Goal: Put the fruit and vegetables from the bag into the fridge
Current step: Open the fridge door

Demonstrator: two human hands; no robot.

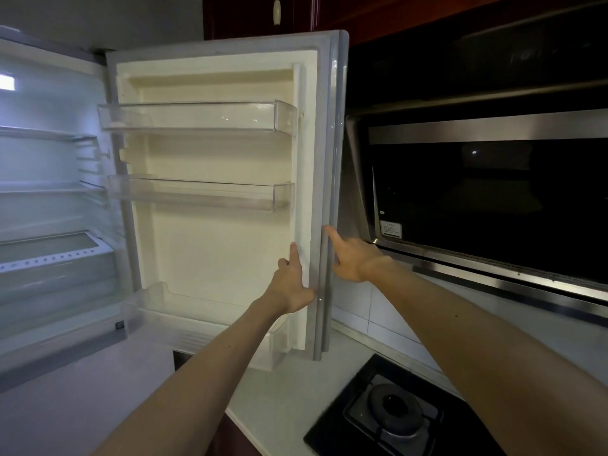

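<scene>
The fridge door (223,245) stands wide open, its white inner side facing me with clear bins. My left hand (292,284) lies on the inner side of the door's free edge, index finger straight up along it. My right hand (350,258) is on the outer side of that same edge, index finger pointing up against the grey rim. Both hands carry nothing. The fridge interior (49,209) at the left is lit, with bare glass shelves and a drawer (56,268). No bag, fruit or vegetables are in view.
A dark range hood (487,199) hangs just right of the door edge, close behind my right hand. Below lies a white counter (283,390) with a black gas hob and burner (394,411). Dark red cupboards run along the top.
</scene>
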